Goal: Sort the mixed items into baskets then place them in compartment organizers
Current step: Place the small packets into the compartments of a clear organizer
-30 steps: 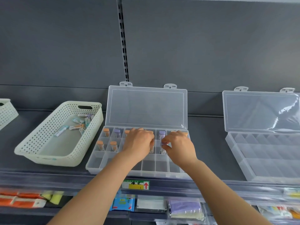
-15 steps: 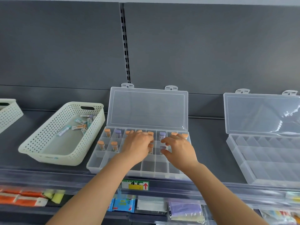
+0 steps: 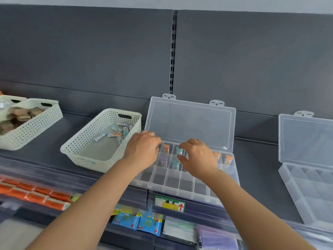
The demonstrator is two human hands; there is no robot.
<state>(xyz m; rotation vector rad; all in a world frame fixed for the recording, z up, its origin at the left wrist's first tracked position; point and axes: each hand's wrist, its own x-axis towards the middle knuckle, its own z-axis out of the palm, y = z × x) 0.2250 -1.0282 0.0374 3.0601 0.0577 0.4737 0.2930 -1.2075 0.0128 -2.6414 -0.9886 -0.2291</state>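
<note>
teal-capped vial (image 3: 178, 151) standing between the thumb and bent fingers (image 3: 188, 143) of the right hand (image 3: 200, 159), thumb and forefinger narrowly apart around its cap; touching it or not, cannot tell. just nearer, a second teal vial (image 3: 175, 163), upright in the next row. left hand (image 3: 142, 150) palm down over the back-left cells, fingers (image 3: 152, 137) curled downward with tips hidden; holding anything or not, cannot tell. between the hands, an orange-capped vial (image 3: 166, 147) and a purple-capped vial (image 3: 164, 159), both upright, each in its own cell. two more orange-capped vials (image 3: 228, 159) past the right hand, toward the right end. all inside a clear compartment organizer (image 3: 180, 191), lid (image 3: 189, 123) standing open at the back. cream perforated basket (image 3: 84, 137) just left of it, small labelled tubes (image 3: 115, 134) heaped at its far end. further left, another cream basket (image 3: 34, 129) with brown pieces (image 3: 16, 118). well to the right, a second clear organizer (image 3: 306, 186), also open. everything on a grey shelf (image 3: 255, 170).
</note>
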